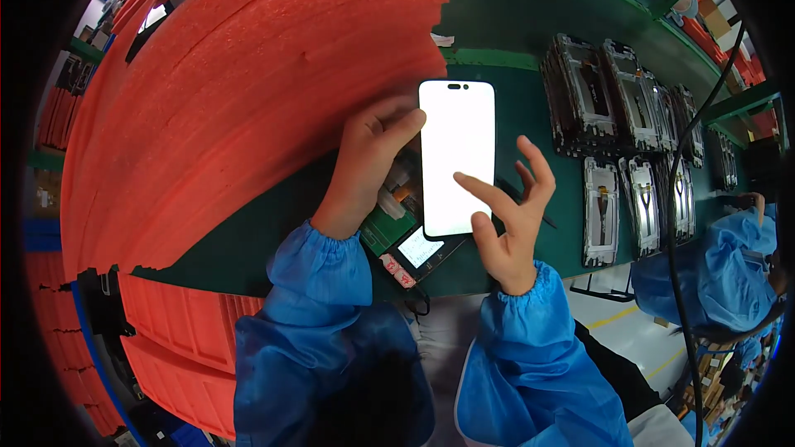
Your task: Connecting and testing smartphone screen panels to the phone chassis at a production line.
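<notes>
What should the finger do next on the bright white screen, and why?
Probably slide the right hand index fingertip across the phone screen panel. The screen glows plain white, the fingertip is already at its lower part, and the left hand steadies its edge.

A white-lit phone screen [457,157] lies mid-bench above a small tester display [420,247].

1 lit phone screen [457,157] is lying at centre; roughly 9 dark display panels [600,211] are sitting at 3 o'clock; 1 red foam stack [248,91] at 10.
</notes>
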Demonstrator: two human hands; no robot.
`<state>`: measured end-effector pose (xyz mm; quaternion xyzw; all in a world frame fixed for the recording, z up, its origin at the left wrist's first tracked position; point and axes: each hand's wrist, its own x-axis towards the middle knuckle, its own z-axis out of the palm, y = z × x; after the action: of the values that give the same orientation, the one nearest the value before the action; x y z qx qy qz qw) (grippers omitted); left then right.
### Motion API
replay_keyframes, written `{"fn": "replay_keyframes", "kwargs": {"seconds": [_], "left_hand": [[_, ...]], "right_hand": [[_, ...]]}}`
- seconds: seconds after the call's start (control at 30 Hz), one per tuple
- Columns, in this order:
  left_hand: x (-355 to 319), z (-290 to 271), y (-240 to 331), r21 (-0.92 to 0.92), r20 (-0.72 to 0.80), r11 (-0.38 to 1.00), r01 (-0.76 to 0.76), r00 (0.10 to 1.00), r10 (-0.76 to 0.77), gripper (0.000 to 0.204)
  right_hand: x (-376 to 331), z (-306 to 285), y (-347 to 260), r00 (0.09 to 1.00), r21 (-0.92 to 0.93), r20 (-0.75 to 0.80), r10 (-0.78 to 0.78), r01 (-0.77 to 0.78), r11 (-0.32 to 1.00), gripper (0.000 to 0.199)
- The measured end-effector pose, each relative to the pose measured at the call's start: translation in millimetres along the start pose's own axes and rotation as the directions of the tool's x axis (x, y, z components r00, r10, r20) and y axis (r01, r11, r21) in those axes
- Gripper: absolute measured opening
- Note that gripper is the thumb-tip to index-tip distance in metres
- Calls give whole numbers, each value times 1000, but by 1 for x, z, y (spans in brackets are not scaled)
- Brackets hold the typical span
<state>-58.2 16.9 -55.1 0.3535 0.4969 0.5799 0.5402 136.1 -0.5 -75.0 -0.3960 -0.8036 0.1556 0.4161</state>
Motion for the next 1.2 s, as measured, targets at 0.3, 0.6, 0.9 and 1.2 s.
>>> {"fn": "replay_keyframes", "kwargs": {"seconds": [0.3,0.6,0.9,1.2], "left_hand": [[-2,1,4,-6,9,1000,28,1000,-28,23],[-2,1,3,-18,-6,999,37,999,-37,23],[-1,-1,2,-46,-46,997,68,996,-70,22],[3,-6,1,-62,-36,997,48,998,-51,24]], "right_hand": [[-5,-3,6,998,102,56,-21,15,995,37],[-2,0,0,964,147,-171,201,-177,973,45],[-8,-6,3,968,254,-157,196,-152,955,33],[-7,-4,9,973,406,-197,122,-32,913,28]]}}
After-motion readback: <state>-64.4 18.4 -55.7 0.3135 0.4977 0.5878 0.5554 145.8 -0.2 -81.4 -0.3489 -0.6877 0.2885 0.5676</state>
